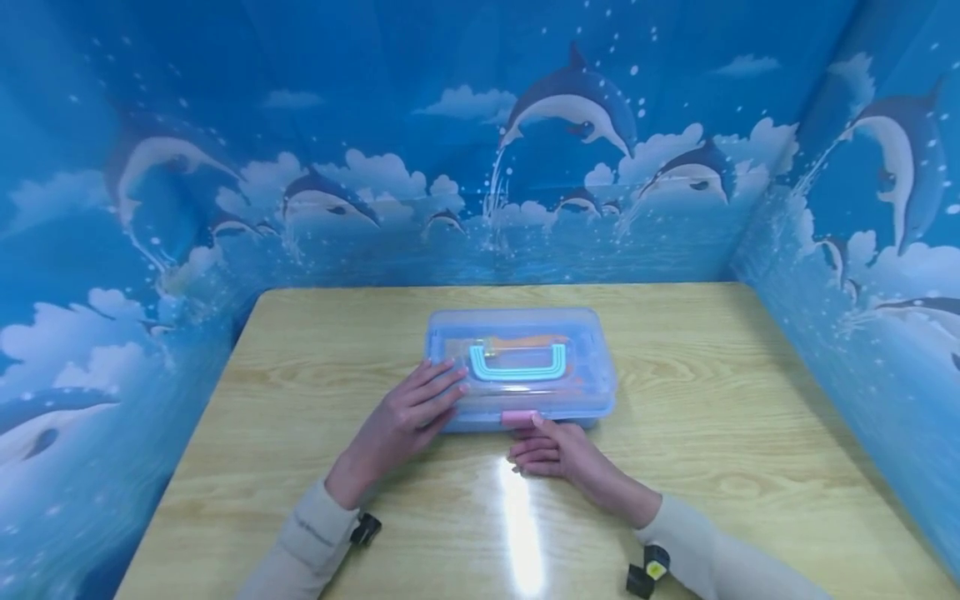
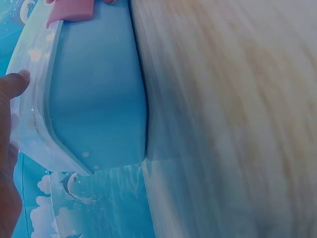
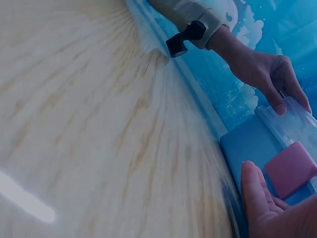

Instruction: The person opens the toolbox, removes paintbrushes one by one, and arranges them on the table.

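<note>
On tabletop, translucent blue box

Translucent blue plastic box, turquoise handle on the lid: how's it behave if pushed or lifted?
The translucent blue plastic box looks fairly stiff: its walls stand straight. Low, wide and flat on the glossy wood-grain tabletop, it would probably slide rather than tip. An orange item shows through the lid, so contents may shift when lifted.
</note>
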Motion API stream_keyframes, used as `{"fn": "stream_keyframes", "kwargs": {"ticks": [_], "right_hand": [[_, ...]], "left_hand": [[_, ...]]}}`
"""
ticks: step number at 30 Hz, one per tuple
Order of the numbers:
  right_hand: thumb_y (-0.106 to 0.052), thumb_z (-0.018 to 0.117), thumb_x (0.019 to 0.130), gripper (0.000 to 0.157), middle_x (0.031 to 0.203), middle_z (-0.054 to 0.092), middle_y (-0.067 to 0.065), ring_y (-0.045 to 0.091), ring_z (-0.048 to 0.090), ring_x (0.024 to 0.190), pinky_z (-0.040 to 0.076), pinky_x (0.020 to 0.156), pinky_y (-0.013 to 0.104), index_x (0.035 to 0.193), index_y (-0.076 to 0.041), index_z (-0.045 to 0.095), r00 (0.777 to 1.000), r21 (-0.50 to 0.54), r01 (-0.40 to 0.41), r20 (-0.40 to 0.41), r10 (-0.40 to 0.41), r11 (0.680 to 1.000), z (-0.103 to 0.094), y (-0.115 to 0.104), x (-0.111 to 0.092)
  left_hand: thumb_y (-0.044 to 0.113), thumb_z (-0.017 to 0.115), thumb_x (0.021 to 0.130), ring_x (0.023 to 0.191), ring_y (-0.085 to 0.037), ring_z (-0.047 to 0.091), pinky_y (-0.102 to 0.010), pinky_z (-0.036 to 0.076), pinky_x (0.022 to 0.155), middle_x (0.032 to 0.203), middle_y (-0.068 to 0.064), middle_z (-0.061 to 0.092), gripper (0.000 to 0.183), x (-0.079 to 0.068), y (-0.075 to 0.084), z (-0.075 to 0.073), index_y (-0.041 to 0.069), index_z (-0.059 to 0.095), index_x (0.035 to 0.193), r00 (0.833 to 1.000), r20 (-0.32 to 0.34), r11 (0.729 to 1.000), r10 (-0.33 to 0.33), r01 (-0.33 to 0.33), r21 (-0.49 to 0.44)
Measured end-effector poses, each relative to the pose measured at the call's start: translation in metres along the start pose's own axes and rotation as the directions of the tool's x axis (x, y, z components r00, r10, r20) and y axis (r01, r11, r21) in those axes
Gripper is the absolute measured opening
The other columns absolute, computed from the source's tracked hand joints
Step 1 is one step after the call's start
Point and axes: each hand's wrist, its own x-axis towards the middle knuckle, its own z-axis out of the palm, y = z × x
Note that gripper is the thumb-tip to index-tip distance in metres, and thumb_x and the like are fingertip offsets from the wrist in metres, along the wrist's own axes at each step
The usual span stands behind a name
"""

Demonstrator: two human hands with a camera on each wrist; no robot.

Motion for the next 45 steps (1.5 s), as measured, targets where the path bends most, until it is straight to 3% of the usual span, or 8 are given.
{"fn": "stream_keyframes", "kwargs": {"ticks": [7,14,18,29,36,45], "right_hand": [[-0.043,0.056,0.104,0.066,0.108,0.075,0.016,0.023,0.074,0.100,0.059,0.097,0.037,0.136,0.014,0.049,0.997,0.129,0.002,-0.079,0.008,0.992,0.0010,-0.0002,-0.0006],[-0.039,0.061,0.102,0.058,0.102,0.076,0.014,0.021,0.075,0.097,0.059,0.096,0.036,0.131,0.010,0.055,0.990,0.184,-0.002,-0.137,0.028,0.983,0.0036,-0.0001,0.0019],[-0.039,0.061,0.101,0.056,0.103,0.076,0.015,0.022,0.075,0.097,0.059,0.096,0.036,0.130,0.009,0.056,0.989,0.190,0.000,-0.145,0.028,0.982,0.0040,-0.0005,0.0042],[-0.036,0.060,0.101,0.052,0.100,0.077,0.014,0.021,0.076,0.093,0.061,0.092,0.034,0.126,0.009,0.059,0.985,0.183,-0.036,-0.157,0.066,0.982,0.0049,-0.0029,0.0065],[-0.040,0.060,0.100,0.063,0.094,0.077,0.016,0.023,0.077,0.088,0.063,0.087,0.036,0.130,0.014,0.050,0.976,0.197,-0.077,-0.184,0.114,0.977,0.0092,-0.0071,0.0042],[-0.035,0.055,0.102,0.058,0.097,0.076,0.018,0.024,0.077,0.091,0.062,0.090,0.037,0.129,0.016,0.050,0.988,0.156,-0.071,-0.126,0.092,0.985,0.0064,-0.0092,0.0013]], "left_hand": [[0.006,0.081,0.080,0.132,-0.035,0.057,-0.059,0.045,0.110,0.138,-0.014,0.065,0.046,-0.0004,0.0000,0.0001,0.003,0.071,0.125,1.000,-0.017,1.000,0.005,-0.005,-0.019],[0.003,0.082,0.080,0.134,-0.035,0.056,-0.059,0.043,0.112,0.139,-0.014,0.064,0.048,0.0009,0.0011,-0.0011,0.003,0.070,0.126,1.000,0.004,0.999,-0.021,0.021,-0.049],[0.002,0.082,0.080,0.135,-0.034,0.055,-0.060,0.041,0.113,0.140,-0.013,0.063,0.049,0.0028,0.0016,-0.0022,0.003,0.070,0.127,0.999,0.014,0.997,-0.042,0.043,-0.070],[-0.001,0.082,0.077,0.134,-0.034,0.056,-0.060,0.042,0.112,0.138,-0.014,0.065,0.050,0.0024,0.0020,-0.0018,0.002,0.070,0.126,1.000,-0.003,0.997,-0.029,0.029,-0.076],[-0.002,0.082,0.077,0.135,-0.033,0.055,-0.060,0.041,0.113,0.138,-0.014,0.064,0.052,0.0019,0.0012,-0.0011,0.002,0.069,0.127,0.999,-0.007,0.996,-0.031,0.031,-0.084],[-0.003,0.082,0.078,0.135,-0.034,0.055,-0.060,0.041,0.113,0.140,-0.013,0.063,0.051,0.0016,0.0026,-0.0015,0.002,0.069,0.127,0.998,0.017,0.995,-0.058,0.059,-0.082]]}}
